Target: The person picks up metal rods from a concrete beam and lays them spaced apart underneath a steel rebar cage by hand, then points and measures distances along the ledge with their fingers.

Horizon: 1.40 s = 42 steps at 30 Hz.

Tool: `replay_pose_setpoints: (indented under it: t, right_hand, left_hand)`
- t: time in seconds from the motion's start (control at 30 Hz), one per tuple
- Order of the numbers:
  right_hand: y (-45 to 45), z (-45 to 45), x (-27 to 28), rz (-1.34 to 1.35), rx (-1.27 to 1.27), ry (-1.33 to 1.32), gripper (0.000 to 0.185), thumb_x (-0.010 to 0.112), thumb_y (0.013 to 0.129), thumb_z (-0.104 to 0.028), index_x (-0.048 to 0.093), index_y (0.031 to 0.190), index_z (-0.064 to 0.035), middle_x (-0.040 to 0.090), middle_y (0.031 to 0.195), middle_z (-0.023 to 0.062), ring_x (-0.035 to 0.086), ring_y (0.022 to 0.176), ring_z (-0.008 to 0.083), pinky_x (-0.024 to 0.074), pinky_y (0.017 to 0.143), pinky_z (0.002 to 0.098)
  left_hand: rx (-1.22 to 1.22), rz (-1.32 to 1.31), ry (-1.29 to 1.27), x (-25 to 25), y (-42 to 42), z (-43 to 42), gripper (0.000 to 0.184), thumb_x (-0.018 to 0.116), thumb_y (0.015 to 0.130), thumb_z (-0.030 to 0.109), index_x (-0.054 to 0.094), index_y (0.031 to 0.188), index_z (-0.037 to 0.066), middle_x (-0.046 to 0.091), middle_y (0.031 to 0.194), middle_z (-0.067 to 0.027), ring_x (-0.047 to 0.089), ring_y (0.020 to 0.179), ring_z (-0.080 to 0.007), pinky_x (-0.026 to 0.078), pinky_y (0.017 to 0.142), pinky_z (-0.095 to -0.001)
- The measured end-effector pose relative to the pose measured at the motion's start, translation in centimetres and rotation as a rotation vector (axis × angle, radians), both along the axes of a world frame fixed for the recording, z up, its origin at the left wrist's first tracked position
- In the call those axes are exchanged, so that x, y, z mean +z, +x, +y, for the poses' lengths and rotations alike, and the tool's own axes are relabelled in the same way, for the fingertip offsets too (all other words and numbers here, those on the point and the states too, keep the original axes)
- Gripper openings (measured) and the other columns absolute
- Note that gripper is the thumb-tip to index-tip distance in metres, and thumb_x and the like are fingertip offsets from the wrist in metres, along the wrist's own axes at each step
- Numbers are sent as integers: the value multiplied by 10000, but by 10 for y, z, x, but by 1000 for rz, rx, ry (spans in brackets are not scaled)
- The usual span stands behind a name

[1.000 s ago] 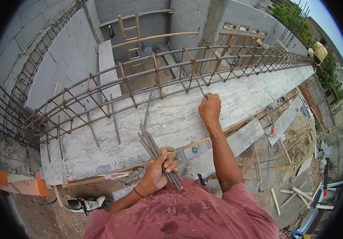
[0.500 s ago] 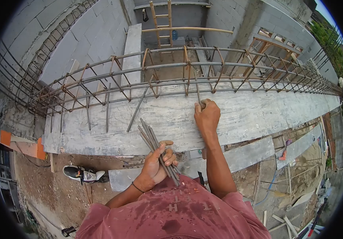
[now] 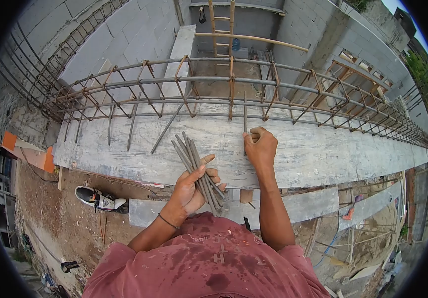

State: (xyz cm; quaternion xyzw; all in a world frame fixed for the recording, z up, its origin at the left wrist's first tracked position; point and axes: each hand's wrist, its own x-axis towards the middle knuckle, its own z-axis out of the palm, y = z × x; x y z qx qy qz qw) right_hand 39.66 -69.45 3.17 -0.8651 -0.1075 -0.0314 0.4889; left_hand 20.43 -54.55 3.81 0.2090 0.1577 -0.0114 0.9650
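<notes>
My left hand [image 3: 192, 187] is wrapped round a bundle of short steel rods [image 3: 190, 158], which fan out above the thumb and poke out below the palm. My right hand [image 3: 261, 145] pinches a single steel rod [image 3: 245, 111] between thumb and fingers. The far end of that rod reaches under the long rebar cage [image 3: 209, 79], and its near end points towards me over the grey board [image 3: 204, 124]. Several more loose rods [image 3: 167, 129] lie on the board to the left, their far ends under the cage.
Beyond the cage, a ladder [image 3: 222, 30] and a bamboo pole [image 3: 254, 39] stand between grey block walls [image 3: 134, 30]. Below the board's near edge are a white scooter [image 3: 102, 199] and further planks [image 3: 303, 206]. Bent vertical rebar [image 3: 22, 74] rises at the left.
The right hand now grips farther up its rod, whose near end shows below the fingers. That rod lies straighter. The left hand still holds the bundle; the view has shifted slightly.
</notes>
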Motion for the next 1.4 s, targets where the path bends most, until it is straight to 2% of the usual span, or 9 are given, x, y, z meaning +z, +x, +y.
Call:
replay_pose_setpoints:
  t: [0.23,0.43,0.6,0.67,0.77,0.93,1.13,1.3,1.4]
  right_hand:
    - [1,0,0,11,-3,1,281,830,885,-129,758,1050,86,775,846,234,783,770,330,596,727,389]
    - [-21,-2,7,-89,-107,135,262,822,911,-147,765,1020,84,761,838,222,756,727,312,587,706,384]
    - [-98,-23,34,-184,146,26,208,783,962,-127,773,969,81,740,795,150,669,659,186,517,614,333]
    - [-110,-31,34,492,241,318,185,776,979,-112,777,977,72,719,786,63,623,683,106,481,602,286]
    - [-116,-41,30,570,244,419,110,753,978,-45,772,1000,61,707,806,28,619,718,78,492,614,246]
    - [-123,-49,31,653,139,505,77,730,976,-27,736,947,44,693,783,35,580,650,55,465,556,211]
    - [-119,-56,29,387,-94,633,138,672,1031,-109,671,988,22,676,809,42,596,654,104,514,585,261]
    - [-141,-51,39,616,80,358,195,685,1046,-163,668,956,9,666,772,21,599,707,78,513,624,265]
    - [-132,-57,18,390,96,198,202,681,1049,-161,675,940,9,667,761,22,588,661,75,495,569,261]
  left_hand:
    - [-44,-47,28,-12,1,-1,380,672,1076,232,536,1382,51,729,1085,-122,728,1004,-250,610,961,-510]
    - [-131,14,78,2,9,-1,487,676,1076,219,499,1474,2,706,1258,-206,731,1131,-338,599,1036,-551]
    - [-312,13,18,4,15,-6,456,710,1051,198,547,1409,-32,718,1203,-235,740,1135,-381,616,1017,-575]
    - [-399,8,29,-3,15,-8,417,709,1051,169,565,1382,-40,715,1215,-245,748,1123,-388,637,989,-567]
    - [-504,14,159,-7,11,-14,307,705,1038,82,610,1302,-43,713,1222,-242,763,1083,-405,671,955,-544]
    - [-589,-16,143,-12,15,-26,318,686,1054,97,607,1337,-26,712,1237,-232,749,1124,-414,665,969,-554]
    - [-665,12,124,2,15,-26,360,711,1044,116,614,1359,-31,736,1189,-207,758,1109,-330,667,921,-478]
    - [-600,15,151,-8,9,-27,289,714,1040,101,636,1286,-27,739,1148,-174,776,1044,-306,675,896,-453]
    - [-587,39,193,-3,8,-25,315,697,1050,99,631,1314,-59,730,1198,-182,767,1089,-337,668,927,-472]
